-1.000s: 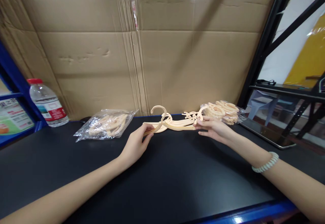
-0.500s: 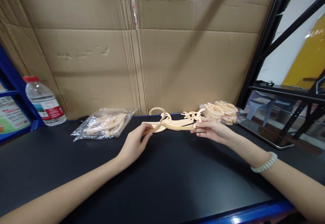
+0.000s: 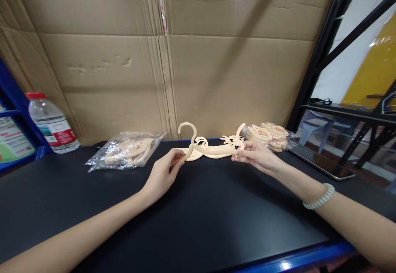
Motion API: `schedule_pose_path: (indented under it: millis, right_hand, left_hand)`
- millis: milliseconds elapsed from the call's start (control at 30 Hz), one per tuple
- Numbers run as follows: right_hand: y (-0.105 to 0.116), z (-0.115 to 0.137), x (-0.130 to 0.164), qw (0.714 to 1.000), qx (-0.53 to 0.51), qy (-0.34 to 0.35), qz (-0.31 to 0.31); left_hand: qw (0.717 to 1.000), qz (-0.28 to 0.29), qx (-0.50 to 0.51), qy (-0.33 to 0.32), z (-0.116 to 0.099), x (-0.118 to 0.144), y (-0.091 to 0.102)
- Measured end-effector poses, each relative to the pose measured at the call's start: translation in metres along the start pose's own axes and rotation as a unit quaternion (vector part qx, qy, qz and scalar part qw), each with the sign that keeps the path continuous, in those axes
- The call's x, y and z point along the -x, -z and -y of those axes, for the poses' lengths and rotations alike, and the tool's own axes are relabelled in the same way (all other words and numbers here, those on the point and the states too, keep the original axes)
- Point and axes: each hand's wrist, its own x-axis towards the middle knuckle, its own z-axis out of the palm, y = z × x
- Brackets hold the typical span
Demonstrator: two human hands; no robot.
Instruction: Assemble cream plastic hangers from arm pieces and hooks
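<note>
Low in the frame, two bare arms reached over the black table [image 3: 198, 227]. At the middle, the left hand [image 3: 161, 176] pinched one end of a cream plastic hanger [image 3: 210, 149] and the right hand [image 3: 258, 159] pinched the other end, so it stayed level just above the table. Farther back lay two clear bags of hangers, one at left [image 3: 126, 151], one at right [image 3: 269, 134]. One water bottle [image 3: 51, 124] stood far left, before the cardboard wall [image 3: 198, 66].
</note>
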Motion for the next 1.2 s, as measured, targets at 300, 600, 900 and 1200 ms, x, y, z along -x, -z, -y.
schedule_pose_path:
  millis: [300, 600, 900, 1200]
  right_hand:
    - [0.012, 0.002, -0.003, 0.998, -0.054, 0.006, -0.039]
    - [0.018, 0.003, -0.005, 0.995, -0.063, -0.073, 0.016]
    - [0.014, 0.004, -0.004, 0.988, -0.071, -0.125, 0.048]
    - [0.009, 0.001, -0.003, 0.992, -0.038, -0.12, 0.01]
  left_hand:
    - [1.0, -0.017, 0.008, 0.005, -0.001, 0.0, 0.0]
    - [1.0, -0.008, 0.001, 0.007, -0.001, 0.0, 0.001]
    - [0.999, 0.0, -0.03, -0.015, -0.001, -0.001, 0.001]
    - [0.999, 0.012, -0.032, -0.016, -0.001, 0.001, 0.001]
